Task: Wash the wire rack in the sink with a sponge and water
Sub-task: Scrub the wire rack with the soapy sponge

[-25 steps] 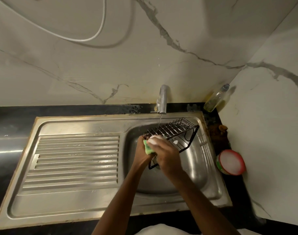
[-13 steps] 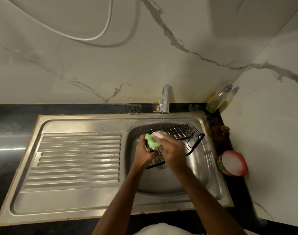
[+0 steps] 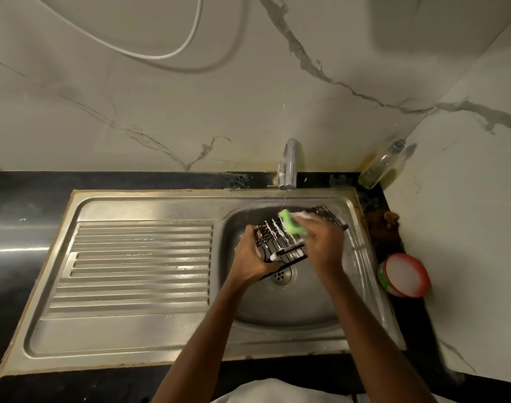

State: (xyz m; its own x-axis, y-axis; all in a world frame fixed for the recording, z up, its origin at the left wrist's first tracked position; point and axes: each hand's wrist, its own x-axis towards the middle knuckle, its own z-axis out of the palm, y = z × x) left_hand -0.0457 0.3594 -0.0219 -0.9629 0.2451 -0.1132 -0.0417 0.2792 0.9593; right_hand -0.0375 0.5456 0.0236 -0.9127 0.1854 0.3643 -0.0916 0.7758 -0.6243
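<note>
From the head view, a steel sink (image 3: 149, 205) with a ribbed drainboard on its left side is set into a dark bench (image 3: 21, 199), against a pale marbled wall. The basin lies on the right, and the black wire rack (image 3: 273, 237) is held over it, tilted, above the drain (image 3: 282, 275). White foam streaks several of the rack's wires.

The left hand (image 3: 253, 257) holds the near left edge of the rack; its grip is closed around the frame, fingers curled over the wires. The right hand (image 3: 321, 242) grips a green sponge (image 3: 292, 226), fingers wrapped over it, and presses it against the top of the rack. Suds cover the sponge and the fingertips. The sponge and the far end of the rack are blurred.

A metal tap (image 3: 289, 164) stands at the back edge of the sink, and a thin stream of water falls from it, landing close to the sponge.

In the corner to the right of the tap a clear bottle (image 3: 379, 167) with yellowish liquid leans against the wall. Nearer on the right, beside the basin, a round tub (image 3: 405, 276) with a red rim holds something white. A brownish lump (image 3: 383, 219) sits on the bench between the bottle and the tub; I cannot tell what it is. A white cable (image 3: 161, 56) loops across the wall above.
</note>
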